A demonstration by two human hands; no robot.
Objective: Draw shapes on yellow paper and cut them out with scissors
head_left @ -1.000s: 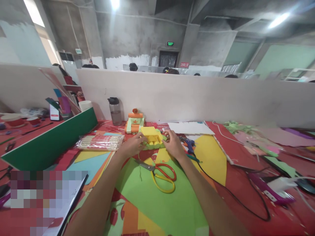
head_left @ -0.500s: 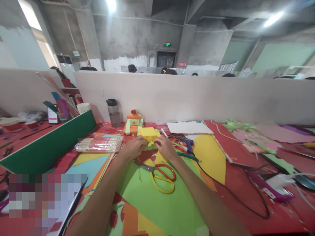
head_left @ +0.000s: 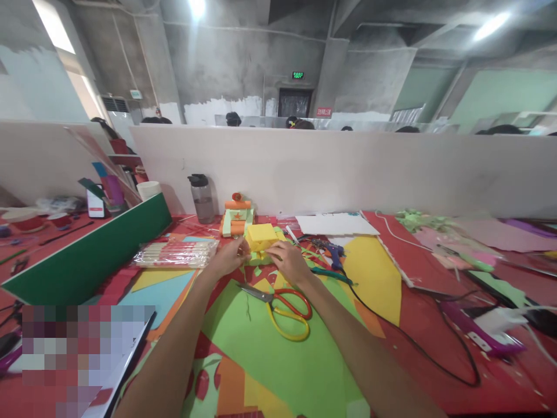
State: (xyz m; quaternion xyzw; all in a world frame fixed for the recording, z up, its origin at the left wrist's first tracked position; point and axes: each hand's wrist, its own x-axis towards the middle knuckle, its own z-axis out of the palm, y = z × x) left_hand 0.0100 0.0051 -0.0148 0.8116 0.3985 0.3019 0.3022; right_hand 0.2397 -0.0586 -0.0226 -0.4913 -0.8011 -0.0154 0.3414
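Yellow model [head_left: 261, 237]: on the red tabletop [head_left: 413, 313], beyond the green sheet [head_left: 270, 354], in front of the orange model [head_left: 237, 216] and a little to its right. We note a boxy upper part above green pieces [head_left: 253, 260]; fingers hide some of the lower portion.

Left hand [head_left: 231, 258]: at the model's left side, fingers curled near its lower edge; we cannot tell whether they grip it. Right hand [head_left: 290, 261]: at the near right side, thumb and fingers drawn close together — a pinch by its look, but what lies in it we cannot make out.

Step, as we judge it: close handwork on the model's near, lower side. Next move calls for steady support from the left and a light touch from the right, since the yellow walls look likely to crease under pressure.

Nearby: scissors [head_left: 270, 298] on the green sheet, handles spread, apart from both hands; what we take for a glue gun [head_left: 336, 255] lies right of the right hand — neither tool in use.
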